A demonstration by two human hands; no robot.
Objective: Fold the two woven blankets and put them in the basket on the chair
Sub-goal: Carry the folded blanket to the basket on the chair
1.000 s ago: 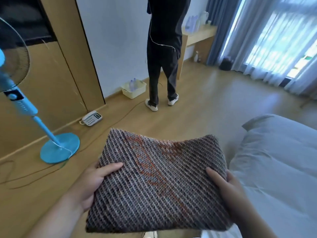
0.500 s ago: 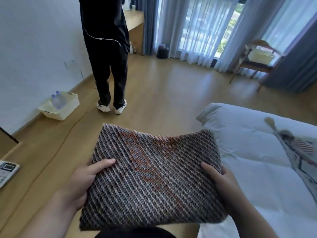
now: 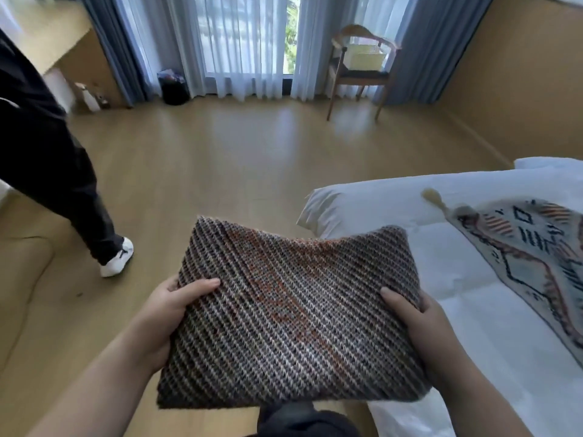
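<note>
Knitted and slack, the folded blanket [image 3: 293, 313] I carry sags between my left hand [image 3: 164, 313] and right hand [image 3: 419, 323], fingers clamped on its edges, and could unfold before the far basket [image 3: 362, 59].

Bright daylight through the sheer curtains [image 3: 243, 42], soft floor [image 3: 252, 146] glare, wide-angle bending and blur at edges.

Both forearms are bare — no sleeves, watch or rings visible.
</note>
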